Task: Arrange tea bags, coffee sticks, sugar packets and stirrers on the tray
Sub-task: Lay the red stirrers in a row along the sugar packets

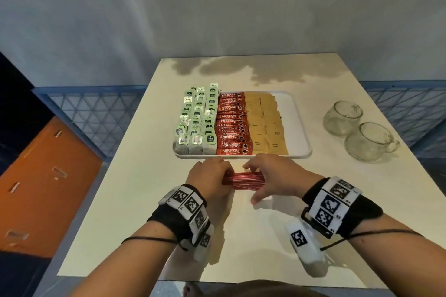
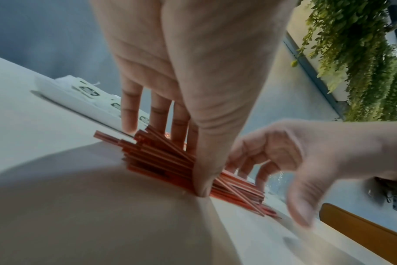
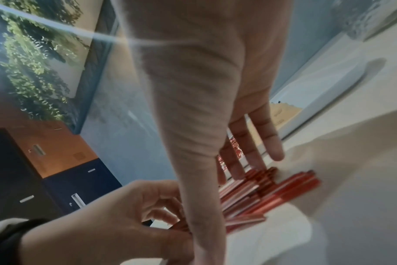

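The left hand [image 1: 209, 175] and right hand [image 1: 272, 177] pinch the bundle of red stirrers [image 1: 242, 179] between thumbs and fingers, on the worktop [image 1: 135, 200] just near the tray [image 1: 299, 132]. Tea bags [image 1: 196, 123], coffee sticks [image 1: 233, 125] and sugar packets [image 1: 265, 125] fill it.

The red coffee sticks [image 1: 231, 123] in the tray's middle column read "NESCAFÉ CLASSIC". The tan sugar packets [image 1: 265, 125] at their 3 o'clock read "Brown Sugar". The green tea bag tags' [image 1: 196, 116] print is too small to read.
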Action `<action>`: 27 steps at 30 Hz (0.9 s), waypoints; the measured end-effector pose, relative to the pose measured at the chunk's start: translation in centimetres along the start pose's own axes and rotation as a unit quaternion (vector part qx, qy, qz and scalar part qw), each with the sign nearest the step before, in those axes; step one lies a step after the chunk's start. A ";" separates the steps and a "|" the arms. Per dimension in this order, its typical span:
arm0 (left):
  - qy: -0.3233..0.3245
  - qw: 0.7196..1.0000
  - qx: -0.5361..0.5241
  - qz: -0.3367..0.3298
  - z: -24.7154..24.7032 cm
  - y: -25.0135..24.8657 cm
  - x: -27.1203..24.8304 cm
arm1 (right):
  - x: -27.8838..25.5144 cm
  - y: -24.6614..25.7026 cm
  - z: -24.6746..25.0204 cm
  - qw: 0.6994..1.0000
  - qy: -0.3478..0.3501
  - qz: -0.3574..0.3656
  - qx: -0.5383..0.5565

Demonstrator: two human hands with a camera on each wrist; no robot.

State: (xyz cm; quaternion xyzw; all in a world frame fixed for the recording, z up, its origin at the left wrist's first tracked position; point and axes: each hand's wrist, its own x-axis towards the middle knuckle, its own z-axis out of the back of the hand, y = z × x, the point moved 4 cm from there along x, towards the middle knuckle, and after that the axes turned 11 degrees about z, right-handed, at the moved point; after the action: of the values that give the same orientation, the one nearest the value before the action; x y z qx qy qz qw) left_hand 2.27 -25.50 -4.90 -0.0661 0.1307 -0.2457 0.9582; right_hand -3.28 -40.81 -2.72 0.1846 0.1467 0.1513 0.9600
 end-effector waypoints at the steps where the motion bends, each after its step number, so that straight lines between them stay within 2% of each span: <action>1: -0.001 1.000 0.002 -0.001 0.1 0.3 0.0 | 0.0 -0.2 -0.2 1.000 0.011 -0.006 -0.019; 11: 0.000 0.994 0.093 -0.050 1.1 -0.4 1.0 | 2.4 0.2 -0.6 0.999 -0.028 0.008 -0.016; 22: -0.006 0.988 0.119 -0.099 1.6 0.1 1.7 | 3.5 0.4 0.8 0.998 -0.037 0.003 -0.042; 24: 0.001 0.992 0.090 -0.088 1.5 0.5 1.9 | 3.8 0.5 1.3 0.999 -0.049 0.007 -0.013; 27: 0.032 0.998 0.004 -0.052 1.6 1.2 2.1 | 4.1 0.7 2.2 0.989 -0.075 0.014 0.129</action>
State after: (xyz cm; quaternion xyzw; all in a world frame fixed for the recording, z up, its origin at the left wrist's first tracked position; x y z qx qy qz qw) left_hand 5.05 -25.36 -4.10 -0.0610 0.1572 -0.2973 0.9398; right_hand 1.00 -39.50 -1.46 0.3199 0.0903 0.1304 0.9341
